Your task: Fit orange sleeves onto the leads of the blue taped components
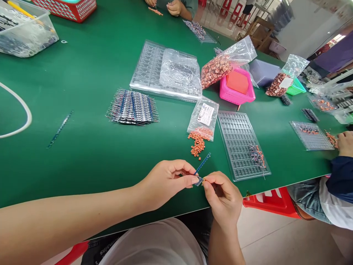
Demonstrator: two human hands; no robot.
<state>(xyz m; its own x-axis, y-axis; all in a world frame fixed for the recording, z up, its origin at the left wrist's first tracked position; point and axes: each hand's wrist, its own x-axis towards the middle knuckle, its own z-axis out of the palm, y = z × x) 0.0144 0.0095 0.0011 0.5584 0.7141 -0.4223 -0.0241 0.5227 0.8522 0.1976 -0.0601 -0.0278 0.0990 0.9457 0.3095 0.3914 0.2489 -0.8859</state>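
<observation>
My left hand [171, 180] pinches a small blue circuit board [198, 180] between thumb and fingers, near the table's front edge. A narrow blue strip [203, 163] sticks up and away from the same fingers; whether it joins the board is hidden. At the board's right end, the thumb and fingertips of my right hand [224, 200] are closed on something tiny and yellowish that I cannot make out. Just beyond my hands lies a pile of small orange rings [198, 144], spilling from a labelled clear bag [205, 116].
Right of the pile, a clear ribbed tray [234, 147] holds wired parts with orange rings [257, 156]. Stacked wired boards [134, 106] lie at left, a loose strip [60, 129] farther left. Behind are a large clear tray [150, 66] and pink basket [237, 95]. A co-worker's hand [345, 143] is at right.
</observation>
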